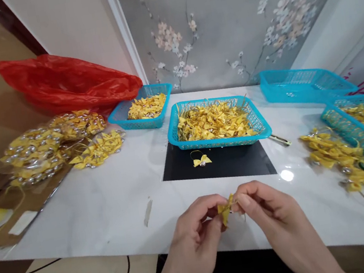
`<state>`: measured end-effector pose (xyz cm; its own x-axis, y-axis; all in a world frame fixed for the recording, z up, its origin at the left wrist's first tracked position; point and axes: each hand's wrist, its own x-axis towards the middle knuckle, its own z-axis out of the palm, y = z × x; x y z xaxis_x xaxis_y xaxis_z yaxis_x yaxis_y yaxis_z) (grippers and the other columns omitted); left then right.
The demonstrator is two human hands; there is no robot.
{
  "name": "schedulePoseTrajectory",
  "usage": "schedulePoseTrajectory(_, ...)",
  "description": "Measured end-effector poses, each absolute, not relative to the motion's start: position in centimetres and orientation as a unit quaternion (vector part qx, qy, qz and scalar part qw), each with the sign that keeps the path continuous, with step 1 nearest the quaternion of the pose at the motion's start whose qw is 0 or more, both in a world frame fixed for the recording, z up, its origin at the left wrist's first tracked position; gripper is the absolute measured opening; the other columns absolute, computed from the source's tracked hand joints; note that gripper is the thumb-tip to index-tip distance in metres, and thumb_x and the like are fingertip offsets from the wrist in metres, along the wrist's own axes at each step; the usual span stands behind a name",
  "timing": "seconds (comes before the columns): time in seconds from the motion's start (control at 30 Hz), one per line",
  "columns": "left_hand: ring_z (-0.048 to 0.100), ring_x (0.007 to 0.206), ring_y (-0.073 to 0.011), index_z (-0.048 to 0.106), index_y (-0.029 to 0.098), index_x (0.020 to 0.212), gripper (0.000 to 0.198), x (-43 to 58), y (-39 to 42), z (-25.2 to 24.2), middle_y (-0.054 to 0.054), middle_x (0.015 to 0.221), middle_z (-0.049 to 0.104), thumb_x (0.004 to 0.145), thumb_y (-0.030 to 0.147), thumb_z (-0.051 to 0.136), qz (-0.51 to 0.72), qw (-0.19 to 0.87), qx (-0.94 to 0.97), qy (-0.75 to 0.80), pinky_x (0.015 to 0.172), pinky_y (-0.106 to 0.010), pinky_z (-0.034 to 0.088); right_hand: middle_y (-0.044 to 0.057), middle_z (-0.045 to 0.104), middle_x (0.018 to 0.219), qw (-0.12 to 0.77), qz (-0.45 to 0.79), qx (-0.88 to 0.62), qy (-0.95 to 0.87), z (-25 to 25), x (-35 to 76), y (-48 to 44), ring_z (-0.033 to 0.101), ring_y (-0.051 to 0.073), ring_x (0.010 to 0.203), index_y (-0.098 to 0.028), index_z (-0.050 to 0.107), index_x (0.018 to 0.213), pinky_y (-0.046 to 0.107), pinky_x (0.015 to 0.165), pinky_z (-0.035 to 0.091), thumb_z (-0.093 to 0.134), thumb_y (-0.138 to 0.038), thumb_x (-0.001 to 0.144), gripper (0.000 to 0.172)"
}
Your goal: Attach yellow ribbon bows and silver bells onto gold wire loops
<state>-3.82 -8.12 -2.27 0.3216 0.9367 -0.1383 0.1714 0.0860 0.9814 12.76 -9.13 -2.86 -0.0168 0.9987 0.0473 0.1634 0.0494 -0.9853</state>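
Between my two hands, over the front of the white table, is a small yellow ribbon bow [226, 211]. My left hand [199, 229] pinches the bow's ribbon between thumb and fingers. My right hand [267, 210] is closed at the bow's other side, with thumb and forefinger on its thin cord loop. Fingertips hide part of the bow. Just beyond my hands, a finished-looking yellow bow with a silvery bead and loop [202, 161] lies on a black mat [222, 167]. Behind it a blue basket [221, 141] holds a heap of yellow bows.
A smaller blue basket [145, 123] and bagged bow bundles [36, 151] stand left, near a red plastic bag [68, 81]. Right are loose bows [332, 146], a blue basket of bows [359, 134] and another blue basket [305, 83]. A small metal tool [280, 139] lies beside the mat.
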Motion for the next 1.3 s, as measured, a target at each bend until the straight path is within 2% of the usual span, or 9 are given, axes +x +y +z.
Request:
schedulePoseTrajectory(0.27,0.054,0.074,-0.0139,0.056,0.024,0.083,0.017,-4.2,-8.1,-1.9,0.003,0.078,0.056,0.091,0.013,0.046,0.296,0.572,0.605,0.468,0.068,-0.024,0.042,0.0,0.062,0.079,0.482,0.52,-0.503,-0.494,-3.3,12.7,-8.9,0.06,0.014,0.077,-0.022,0.056,0.082,0.022,0.07,0.049,0.05,-0.039,0.095,0.023)
schedulePoseTrajectory(0.47,0.054,0.076,-0.0153,0.058,0.027,0.096,0.02,-4.3,-8.0,-1.9,0.002,0.082,0.056,0.092,0.015,0.042,0.302,0.593,0.593,0.454,0.07,-0.025,0.044,0.0,0.061,0.076,0.488,0.524,-0.496,-0.491,-3.3,12.6,-8.8,0.058,0.013,0.071,-0.021,0.056,0.081,0.022,0.066,0.049,0.051,-0.038,0.095,0.023)
schedulePoseTrajectory(0.73,0.054,0.072,-0.0149,0.058,0.024,0.085,0.015,-4.1,-7.9,-1.7,0.003,0.075,0.055,0.09,0.017,0.046,0.303,0.591,0.588,0.463,0.068,-0.025,0.045,-0.002,0.06,0.075,0.49,0.54,-0.485,-0.482,-3.1,12.5,-8.6,0.056,0.012,0.072,-0.021,0.056,0.08,0.021,0.066,0.046,0.051,-0.038,0.095,0.023)
schedulePoseTrajectory(0.87,0.054,0.072,-0.0154,0.057,0.022,0.08,0.015,-4.2,-7.8,-1.7,0.001,0.078,0.057,0.089,0.017,0.047,0.309,0.569,0.6,0.469,0.068,-0.027,0.045,-0.001,0.059,0.076,0.482,0.539,-0.489,-0.488,-3.1,12.5,-8.6,0.056,0.012,0.072,-0.021,0.056,0.08,0.022,0.066,0.046,0.051,-0.038,0.095,0.023)
schedulePoseTrajectory(1.13,0.052,0.066,-0.0136,0.054,0.022,0.078,0.011,-4.2,-7.7,-1.3,0.003,0.069,0.056,0.088,0.025,0.056,0.336,0.592,0.534,0.501,0.063,-0.025,0.044,0.001,0.059,0.075,0.456,0.483,-0.493,-0.561,-2.5,12.3,-9.6,0.055,0.015,0.069,-0.021,0.058,0.082,0.025,0.062,0.045,0.049,-0.034,0.095,0.02)
schedulePoseTrajectory(1.3,0.057,0.069,-0.014,0.065,0.023,0.085,0.008,-4.2,-7.6,-1.3,0.002,0.075,0.062,0.088,0.023,0.057,0.346,0.575,0.556,0.49,0.065,-0.024,0.047,0.003,0.062,0.081,0.461,0.46,-0.441,-0.617,-2.9,12.0,-10.0,0.059,0.018,0.075,-0.022,0.057,0.083,0.029,0.068,0.048,0.046,-0.025,0.095,0.017)
